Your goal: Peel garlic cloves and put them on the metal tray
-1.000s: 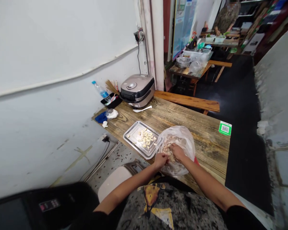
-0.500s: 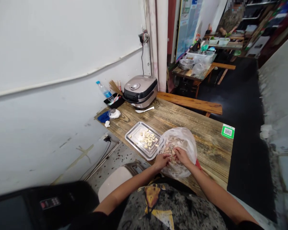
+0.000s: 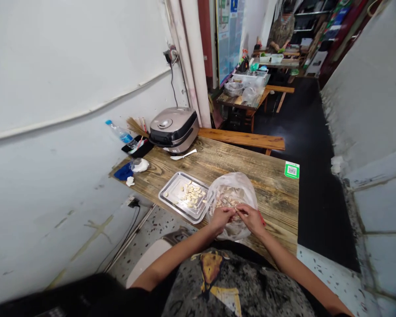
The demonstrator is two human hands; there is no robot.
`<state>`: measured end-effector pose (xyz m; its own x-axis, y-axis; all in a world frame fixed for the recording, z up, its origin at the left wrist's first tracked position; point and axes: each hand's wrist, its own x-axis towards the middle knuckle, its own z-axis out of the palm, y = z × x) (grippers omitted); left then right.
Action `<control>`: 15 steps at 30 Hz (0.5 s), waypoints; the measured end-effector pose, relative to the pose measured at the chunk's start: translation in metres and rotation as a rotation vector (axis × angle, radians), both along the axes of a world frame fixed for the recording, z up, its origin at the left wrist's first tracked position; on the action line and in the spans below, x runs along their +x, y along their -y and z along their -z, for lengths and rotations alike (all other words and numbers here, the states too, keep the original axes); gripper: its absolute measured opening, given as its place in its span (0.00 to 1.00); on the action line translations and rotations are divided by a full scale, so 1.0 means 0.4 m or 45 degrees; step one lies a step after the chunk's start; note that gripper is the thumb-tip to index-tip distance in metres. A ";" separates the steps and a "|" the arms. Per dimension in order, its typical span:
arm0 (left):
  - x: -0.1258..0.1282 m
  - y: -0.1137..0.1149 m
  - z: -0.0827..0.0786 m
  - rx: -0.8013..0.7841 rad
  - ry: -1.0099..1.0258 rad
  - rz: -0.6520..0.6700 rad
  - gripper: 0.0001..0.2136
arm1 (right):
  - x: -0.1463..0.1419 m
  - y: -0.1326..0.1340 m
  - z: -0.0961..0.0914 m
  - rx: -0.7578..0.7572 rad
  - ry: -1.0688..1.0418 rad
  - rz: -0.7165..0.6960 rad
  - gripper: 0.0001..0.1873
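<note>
A translucent white plastic bag sits open near the table's front edge, with loose garlic cloves and papery skins inside. My left hand is over the bag's near left part, thumb and fingers pinched. Opposite it, my right hand is closed too, its fingertips meeting the left ones. Between them is a small garlic clove, mostly covered by the fingers. Left of the bag, and touching it, lies a metal tray. Pale peeled garlic cloves are scattered on it.
A rice cooker stands at the back of the wooden table, with a white knife before it. A water bottle leans in a black holder by the wall. Beyond the bench, a person works at another table.
My hands have come together at the fingertips; before, they were a little apart, the right one reaching among the garlic. The view has turned right, so the scene sits further left.
</note>
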<state>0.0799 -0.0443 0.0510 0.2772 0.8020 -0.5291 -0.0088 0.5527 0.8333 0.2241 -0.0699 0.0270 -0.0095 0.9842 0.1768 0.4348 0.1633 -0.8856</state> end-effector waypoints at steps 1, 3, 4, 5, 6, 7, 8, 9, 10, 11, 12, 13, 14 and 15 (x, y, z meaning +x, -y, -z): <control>0.003 0.000 -0.006 -0.017 -0.001 -0.010 0.07 | 0.001 0.001 -0.004 0.012 0.018 -0.006 0.10; 0.009 0.000 -0.017 -0.021 -0.046 -0.024 0.06 | 0.001 0.001 -0.012 0.026 0.052 -0.018 0.10; 0.011 0.000 -0.022 -0.008 -0.082 -0.027 0.06 | 0.002 0.000 -0.015 0.031 0.068 -0.020 0.10; 0.014 0.000 -0.026 0.013 -0.119 -0.028 0.06 | 0.001 -0.001 -0.016 0.035 0.084 -0.020 0.10; 0.017 -0.001 -0.028 0.040 -0.149 -0.032 0.06 | 0.001 -0.003 -0.017 0.043 0.099 -0.021 0.10; 0.021 -0.001 -0.030 0.066 -0.172 -0.036 0.06 | 0.001 -0.005 -0.017 0.053 0.116 -0.027 0.09; 0.024 -0.001 -0.031 0.087 -0.188 -0.045 0.05 | 0.000 -0.006 -0.016 0.059 0.137 -0.042 0.09; 0.028 -0.002 -0.030 0.098 -0.204 -0.059 0.05 | -0.001 -0.008 -0.014 0.062 0.160 -0.060 0.10; 0.031 -0.002 -0.029 0.099 -0.226 -0.074 0.05 | -0.002 -0.010 -0.012 0.060 0.185 -0.077 0.10; 0.035 -0.003 -0.027 0.094 -0.254 -0.090 0.06 | -0.005 -0.011 -0.010 0.053 0.209 -0.093 0.10; 0.038 -0.004 -0.024 0.089 -0.290 -0.101 0.06 | -0.007 -0.011 -0.007 0.044 0.226 -0.104 0.11; 0.040 -0.005 -0.021 0.087 -0.327 -0.104 0.07 | -0.011 -0.010 -0.005 0.035 0.234 -0.104 0.11; 0.042 -0.007 -0.017 0.089 -0.362 -0.101 0.07 | -0.015 -0.009 -0.003 0.028 0.232 -0.090 0.10; 0.043 -0.009 -0.012 0.094 -0.391 -0.090 0.06 | -0.019 -0.007 -0.001 0.017 0.219 -0.061 0.10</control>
<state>0.0969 -0.0407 0.0558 0.0560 0.8528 -0.5193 0.2133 0.4979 0.8406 0.2164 -0.0671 0.0274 -0.0878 0.9794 0.1819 0.5713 0.1991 -0.7962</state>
